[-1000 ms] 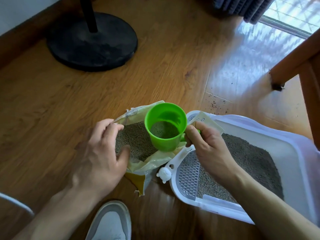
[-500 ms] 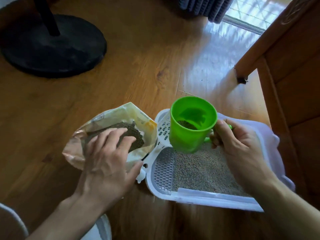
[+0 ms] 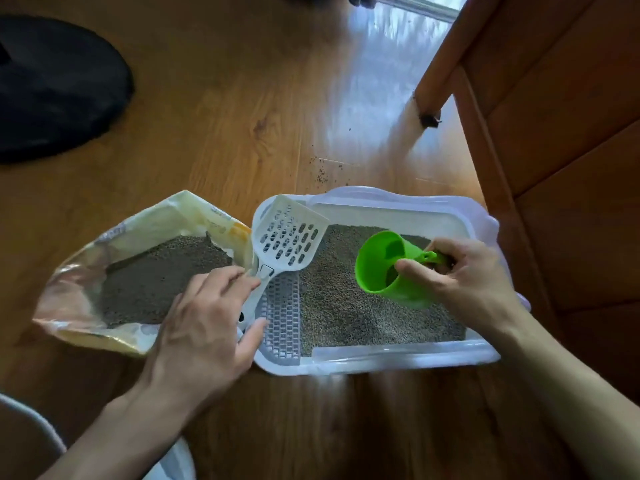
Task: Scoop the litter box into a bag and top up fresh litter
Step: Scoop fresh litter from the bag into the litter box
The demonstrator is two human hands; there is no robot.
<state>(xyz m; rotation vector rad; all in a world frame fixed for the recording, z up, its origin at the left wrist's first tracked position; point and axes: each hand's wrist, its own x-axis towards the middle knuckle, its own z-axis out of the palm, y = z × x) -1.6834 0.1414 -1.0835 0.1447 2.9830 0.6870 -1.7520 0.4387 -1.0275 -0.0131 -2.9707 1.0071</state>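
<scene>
A white litter box (image 3: 398, 358) holding grey litter (image 3: 346, 306) sits on the wooden floor. My right hand (image 3: 467, 278) grips the handle of a green cup (image 3: 377, 268), tipped on its side low over the litter with its mouth facing left; a little litter shows inside. A white slotted scoop (image 3: 287, 237) leans on the box's left end, above a grey grid. To the left lies an open yellow-white litter bag (image 3: 76, 282) full of grey litter. My left hand (image 3: 204, 327) rests with relaxed fingers over the bag's right edge and the scoop's handle.
A black round stand base (image 3: 52, 91) lies at the far left. Wooden furniture (image 3: 554, 133) rises close to the box's right side. Loose grains (image 3: 322, 171) dot the floor behind the box. A white shoe tip (image 3: 173, 462) shows at the bottom.
My right hand carried the green cup from above the bag over to the litter box and tipped it sideways. The litter in the cup has mostly gone. My left hand stayed at the bag.
</scene>
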